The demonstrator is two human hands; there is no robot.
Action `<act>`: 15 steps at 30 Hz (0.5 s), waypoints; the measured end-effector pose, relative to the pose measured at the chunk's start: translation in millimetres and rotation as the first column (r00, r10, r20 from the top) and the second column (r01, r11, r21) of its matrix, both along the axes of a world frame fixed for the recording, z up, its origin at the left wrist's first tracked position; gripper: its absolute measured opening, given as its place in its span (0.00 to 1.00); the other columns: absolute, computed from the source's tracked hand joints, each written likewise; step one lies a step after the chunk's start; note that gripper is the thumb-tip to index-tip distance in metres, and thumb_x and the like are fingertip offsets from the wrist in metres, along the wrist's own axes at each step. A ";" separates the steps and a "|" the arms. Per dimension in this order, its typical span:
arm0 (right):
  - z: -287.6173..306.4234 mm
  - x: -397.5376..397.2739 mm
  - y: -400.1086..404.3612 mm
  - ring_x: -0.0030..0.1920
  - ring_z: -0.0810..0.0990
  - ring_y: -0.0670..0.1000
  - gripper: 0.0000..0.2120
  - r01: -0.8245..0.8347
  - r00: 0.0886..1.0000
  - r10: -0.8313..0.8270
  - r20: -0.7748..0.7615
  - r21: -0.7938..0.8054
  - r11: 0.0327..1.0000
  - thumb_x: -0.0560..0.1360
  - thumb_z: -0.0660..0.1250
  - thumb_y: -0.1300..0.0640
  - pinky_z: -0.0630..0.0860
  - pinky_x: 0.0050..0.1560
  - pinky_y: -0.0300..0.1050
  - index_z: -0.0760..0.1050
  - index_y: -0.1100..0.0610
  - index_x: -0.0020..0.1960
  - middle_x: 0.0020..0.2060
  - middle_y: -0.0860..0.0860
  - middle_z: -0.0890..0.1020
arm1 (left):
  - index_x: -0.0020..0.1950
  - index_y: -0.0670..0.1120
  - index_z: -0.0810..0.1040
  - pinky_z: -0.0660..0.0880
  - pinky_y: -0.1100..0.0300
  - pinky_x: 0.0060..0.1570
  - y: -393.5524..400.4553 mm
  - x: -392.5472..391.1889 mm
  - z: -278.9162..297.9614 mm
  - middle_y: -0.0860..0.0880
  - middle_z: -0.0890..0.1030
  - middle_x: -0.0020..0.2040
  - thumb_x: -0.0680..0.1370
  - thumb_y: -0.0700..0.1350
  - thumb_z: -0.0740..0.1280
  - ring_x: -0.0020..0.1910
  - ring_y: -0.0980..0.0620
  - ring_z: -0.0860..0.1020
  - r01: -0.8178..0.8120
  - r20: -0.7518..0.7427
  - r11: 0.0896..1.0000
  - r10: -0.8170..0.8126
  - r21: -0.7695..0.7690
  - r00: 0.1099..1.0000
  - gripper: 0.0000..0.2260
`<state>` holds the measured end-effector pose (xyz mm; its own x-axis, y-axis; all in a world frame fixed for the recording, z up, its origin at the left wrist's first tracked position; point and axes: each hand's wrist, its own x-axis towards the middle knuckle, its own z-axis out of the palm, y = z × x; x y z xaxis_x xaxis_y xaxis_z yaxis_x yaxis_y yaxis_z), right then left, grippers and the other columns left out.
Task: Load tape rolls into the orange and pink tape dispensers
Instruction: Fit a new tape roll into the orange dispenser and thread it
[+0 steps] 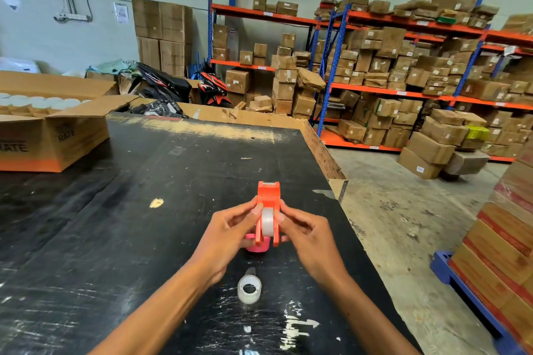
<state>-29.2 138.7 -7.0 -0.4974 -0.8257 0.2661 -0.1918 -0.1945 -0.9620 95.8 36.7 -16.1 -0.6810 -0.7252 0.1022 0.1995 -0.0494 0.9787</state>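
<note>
Spare tape roll (249,289) is lying nearest; both hands, left hand (227,235) and right hand (305,235), are pinching the orange dispenser (268,197). Its tape (267,220) is sitting inside; press evenly. Pink dispenser (257,246) is waiting underneath.

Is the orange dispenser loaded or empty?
Loaded: a clear tape roll sits between the side walls of the orange dispenser, held by both hands.
</note>
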 end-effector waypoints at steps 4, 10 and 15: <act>9.5 -1.2 0.3 0.45 0.81 0.39 0.13 0.124 0.979 -0.126 -0.160 -0.023 0.992 0.75 0.69 0.56 0.75 0.44 0.28 0.81 0.54 0.59 0.47 0.49 0.83 | 0.60 0.53 0.81 0.82 0.52 0.52 -2.0 -0.8 4.4 0.48 0.87 0.53 0.76 0.46 0.68 0.56 0.46 0.83 -0.036 0.001 0.998 0.036 -0.054 0.999 0.13; 28.9 -6.3 -3.5 0.37 0.70 0.44 0.15 0.109 0.907 -0.089 -0.411 0.026 0.994 0.66 0.78 0.58 0.70 0.38 0.31 0.82 0.53 0.53 0.41 0.52 0.72 | 0.66 0.48 0.78 0.82 0.51 0.53 -1.9 -0.4 2.4 0.50 0.87 0.52 0.72 0.50 0.70 0.52 0.51 0.85 -0.090 -0.014 0.990 0.089 -0.108 0.996 0.22; 29.9 -9.7 -7.6 0.38 0.68 0.44 0.24 0.047 0.870 0.038 -0.491 0.159 0.986 0.64 0.79 0.57 0.68 0.40 0.33 0.80 0.49 0.59 0.42 0.48 0.69 | 0.66 0.48 0.77 0.83 0.50 0.51 -3.8 1.1 -0.4 0.46 0.87 0.51 0.76 0.46 0.69 0.51 0.47 0.85 -0.110 -0.001 0.989 0.110 -0.096 0.994 0.19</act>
